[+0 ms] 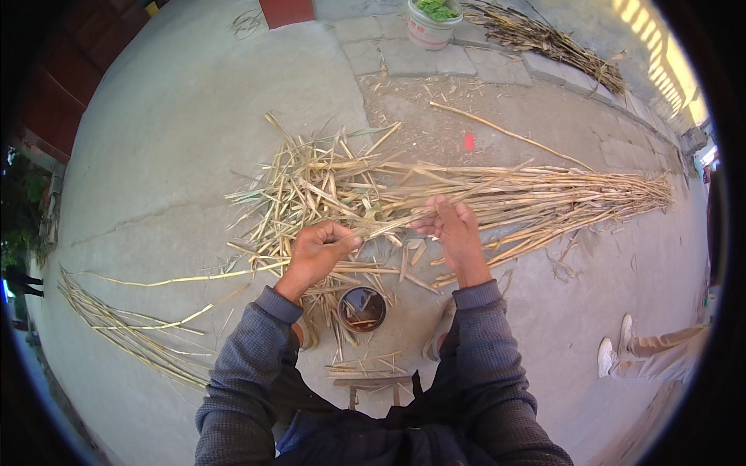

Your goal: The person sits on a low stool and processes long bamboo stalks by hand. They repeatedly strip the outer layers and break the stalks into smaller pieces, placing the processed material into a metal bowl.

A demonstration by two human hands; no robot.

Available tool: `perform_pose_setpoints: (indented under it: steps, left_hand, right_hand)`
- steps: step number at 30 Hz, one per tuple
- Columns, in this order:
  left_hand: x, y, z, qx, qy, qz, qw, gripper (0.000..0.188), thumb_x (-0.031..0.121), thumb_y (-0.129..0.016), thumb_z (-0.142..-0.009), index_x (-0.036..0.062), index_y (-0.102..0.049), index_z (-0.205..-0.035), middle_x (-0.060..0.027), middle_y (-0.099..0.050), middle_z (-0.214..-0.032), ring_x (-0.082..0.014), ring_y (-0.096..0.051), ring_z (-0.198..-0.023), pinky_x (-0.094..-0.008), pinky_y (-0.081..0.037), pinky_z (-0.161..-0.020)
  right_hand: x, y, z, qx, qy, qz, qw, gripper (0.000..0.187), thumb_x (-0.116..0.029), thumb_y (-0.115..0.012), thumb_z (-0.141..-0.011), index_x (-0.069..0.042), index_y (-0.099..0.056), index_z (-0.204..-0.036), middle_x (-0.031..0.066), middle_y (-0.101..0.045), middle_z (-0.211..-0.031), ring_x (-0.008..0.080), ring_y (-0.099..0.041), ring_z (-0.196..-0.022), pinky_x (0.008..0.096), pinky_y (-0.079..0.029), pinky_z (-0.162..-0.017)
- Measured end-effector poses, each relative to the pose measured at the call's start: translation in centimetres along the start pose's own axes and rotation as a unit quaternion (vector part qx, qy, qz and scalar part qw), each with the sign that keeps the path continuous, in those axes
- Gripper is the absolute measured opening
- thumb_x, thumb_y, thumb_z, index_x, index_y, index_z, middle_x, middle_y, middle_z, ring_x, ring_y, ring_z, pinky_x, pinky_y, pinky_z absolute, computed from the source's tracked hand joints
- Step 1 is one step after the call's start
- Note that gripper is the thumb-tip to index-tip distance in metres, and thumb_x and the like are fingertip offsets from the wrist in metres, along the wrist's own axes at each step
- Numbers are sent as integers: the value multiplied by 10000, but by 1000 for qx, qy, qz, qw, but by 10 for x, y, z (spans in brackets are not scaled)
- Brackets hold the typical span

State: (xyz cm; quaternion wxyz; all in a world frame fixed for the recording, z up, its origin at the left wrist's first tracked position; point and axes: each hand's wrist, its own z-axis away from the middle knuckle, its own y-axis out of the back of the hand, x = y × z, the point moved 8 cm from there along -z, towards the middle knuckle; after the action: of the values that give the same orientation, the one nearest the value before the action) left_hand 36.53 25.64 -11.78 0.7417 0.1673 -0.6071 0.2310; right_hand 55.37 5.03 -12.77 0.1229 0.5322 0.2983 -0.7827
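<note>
"Stalk [395, 226] first: where is it?"

"Between the hands, above the near side of the loose heap [299, 182], beyond the dark pot [362, 309]."

"And the fingers?"

"On the left hand [315, 252], thumb and fingertips look pinched together on one end. The right hand [457, 233] is curled by the other; blur means I can't tell whether it's clamped."

"Handling it well?"

"Hold it lightly taut, I'd say, and work along the grain; sharp bends could splinter something that dry."
</note>
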Motion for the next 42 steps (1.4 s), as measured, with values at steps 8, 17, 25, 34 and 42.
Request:
perform_pose_setpoints:
  steps: [8,17,25,34,42]
  left_hand:
    - [61,45,4,128,-252,-485,827,233,213,-739,-990,12,-670,-1085,-113,-759,-950,-192,-691,-806,-342,-521,-717]
    - [51,-31,12,-40,-227,-337,913,190,246,-791,-906,59,-757,-917,-104,-706,-757,-291,-687,-705,-398,-523,-650]
    - [88,-2,14,6,-321,-447,835,178,203,-830,-862,56,-731,-856,-74,-725,-782,-259,-655,-701,-398,-449,-748]
    - [90,-44,16,56,-483,-487,726,265,130,-858,-805,85,-709,-1020,-51,-748,-945,-243,-658,-814,-398,-451,-728]
    - [93,-48,15,60,-495,-433,751,267,121,-864,-808,61,-704,-1013,-65,-758,-958,-247,-674,-819,-385,-462,-726]
  right_hand:
    - [16,2,1,9,-28,6,1000,358,-324,-616,-1083,32,-590,-1111,140,-709,-1016,276,-773,-814,350,-631,-704]
    - [32,-24,3,-35,-72,-81,993,302,-293,-646,-1067,-1,-597,-1127,124,-722,-1034,256,-764,-868,344,-632,-748]
    - [3,15,-3,33,-18,-119,992,295,-279,-678,-1049,5,-624,-1104,154,-737,-1030,243,-752,-906,347,-631,-776]
    - [-11,-2,14,67,57,-72,993,346,-324,-694,-1041,16,-635,-1027,137,-735,-931,245,-758,-818,346,-633,-714]
    - [-25,-7,24,75,115,-19,990,302,-308,-716,-1029,-21,-627,-1001,116,-732,-887,225,-756,-750,326,-628,-685]
